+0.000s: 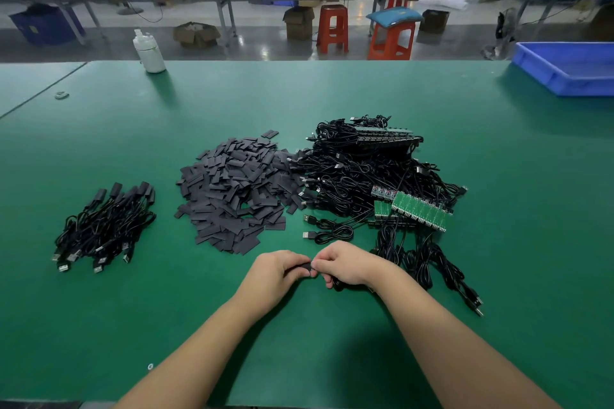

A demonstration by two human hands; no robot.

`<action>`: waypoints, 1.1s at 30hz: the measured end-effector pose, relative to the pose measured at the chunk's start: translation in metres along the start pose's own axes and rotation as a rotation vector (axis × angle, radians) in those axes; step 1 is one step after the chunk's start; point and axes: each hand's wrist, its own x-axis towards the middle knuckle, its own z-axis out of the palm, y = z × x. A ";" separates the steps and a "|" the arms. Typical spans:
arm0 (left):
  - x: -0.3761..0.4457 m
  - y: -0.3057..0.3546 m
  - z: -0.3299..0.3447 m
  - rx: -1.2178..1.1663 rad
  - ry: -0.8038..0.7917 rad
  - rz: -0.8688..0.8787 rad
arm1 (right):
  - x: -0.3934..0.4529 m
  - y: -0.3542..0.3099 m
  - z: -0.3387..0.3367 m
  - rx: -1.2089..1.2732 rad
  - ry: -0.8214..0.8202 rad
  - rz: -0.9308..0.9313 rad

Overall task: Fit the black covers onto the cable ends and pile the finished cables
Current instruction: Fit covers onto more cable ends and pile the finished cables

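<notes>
My left hand [279, 271] and my right hand [345, 264] meet near the table's front middle. Between them they pinch a small black cover [307, 266]; a black cable [337, 285] loops out under the right hand. Most of the cover is hidden by my fingers. A heap of flat black covers [236, 189] lies just beyond the hands. To its right sits a tangle of black cables with green circuit boards [375, 176]. A pile of cables with covers fitted [103, 226] lies at the left.
The green table [332, 342] carries a white bottle [150, 51] at the back left and a blue tray [564, 68] at the back right. Several loose cables [428, 262] trail right of my right hand. Red stools and benches stand beyond the table.
</notes>
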 end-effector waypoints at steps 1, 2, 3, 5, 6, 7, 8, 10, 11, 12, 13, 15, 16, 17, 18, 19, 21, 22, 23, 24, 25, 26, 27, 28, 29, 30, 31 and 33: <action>0.000 0.001 0.001 0.007 0.002 0.007 | 0.000 0.000 0.000 -0.004 0.002 -0.002; 0.001 0.001 0.001 0.015 0.003 0.009 | 0.000 0.000 -0.001 -0.010 0.002 -0.003; 0.001 0.001 0.001 0.024 0.001 0.008 | 0.000 -0.001 -0.001 -0.022 0.002 -0.003; 0.001 0.001 0.001 0.051 -0.004 0.004 | 0.000 -0.004 -0.001 -0.041 -0.004 -0.001; 0.001 0.000 0.000 0.072 -0.003 0.005 | 0.000 -0.005 -0.002 -0.037 -0.011 0.007; 0.000 0.000 0.000 0.097 0.000 0.008 | 0.000 -0.007 -0.003 -0.018 -0.019 0.022; 0.000 -0.001 -0.001 0.119 0.007 0.012 | 0.000 -0.008 -0.005 0.009 -0.028 0.040; 0.000 -0.001 -0.002 0.157 0.025 0.025 | -0.001 -0.009 -0.007 0.047 -0.047 0.061; 0.000 -0.001 -0.003 0.177 0.033 0.032 | -0.001 -0.009 -0.008 0.045 -0.056 0.060; 0.000 -0.001 -0.003 0.200 0.036 0.037 | -0.002 -0.009 -0.008 0.032 -0.063 0.054; 0.000 -0.001 -0.003 0.223 0.033 0.038 | -0.002 -0.009 -0.008 0.018 -0.067 0.047; 0.001 -0.002 -0.003 0.255 0.014 0.027 | -0.002 -0.009 -0.006 0.006 -0.062 0.044; 0.001 -0.002 -0.002 0.261 0.003 0.021 | -0.002 -0.009 -0.005 0.001 -0.056 0.045; 0.001 -0.002 -0.002 0.264 -0.006 0.020 | -0.002 -0.010 -0.005 -0.009 -0.052 0.046; 0.001 -0.002 -0.001 0.266 -0.013 0.021 | -0.002 -0.010 -0.005 -0.020 -0.050 0.046; 0.001 -0.002 -0.001 0.263 -0.018 0.022 | -0.001 -0.010 -0.005 -0.030 -0.051 0.046; 0.002 -0.002 -0.001 0.250 -0.026 0.022 | -0.002 -0.011 -0.005 -0.040 -0.055 0.046; 0.002 -0.002 0.000 0.244 -0.029 0.020 | -0.002 -0.011 -0.005 -0.038 -0.055 0.045; 0.002 -0.001 0.000 0.239 -0.033 0.017 | -0.002 -0.011 -0.005 -0.034 -0.054 0.044; 0.002 -0.001 0.000 0.236 -0.039 0.013 | -0.003 -0.011 -0.005 -0.035 -0.051 0.041; 0.002 0.000 0.001 0.236 -0.044 0.011 | -0.003 -0.011 -0.005 -0.041 -0.050 0.038; 0.002 0.000 0.001 0.236 -0.045 0.009 | -0.003 -0.010 -0.005 -0.047 -0.049 0.037; 0.003 0.001 0.002 0.236 -0.045 0.008 | -0.003 -0.010 -0.005 -0.051 -0.048 0.037; 0.003 0.002 0.001 0.237 -0.045 0.008 | -0.003 -0.010 -0.005 -0.051 -0.046 0.037; 0.003 0.002 0.002 0.239 -0.047 0.009 | -0.003 -0.010 -0.005 -0.052 -0.044 0.036; 0.003 0.002 0.002 0.243 -0.049 0.010 | -0.003 -0.009 -0.005 -0.057 -0.042 0.035; 0.003 0.003 0.002 0.248 -0.053 0.011 | -0.002 -0.009 -0.005 -0.063 -0.039 0.033; 0.003 0.003 0.001 0.271 -0.071 0.009 | -0.001 -0.009 -0.004 -0.071 -0.036 0.035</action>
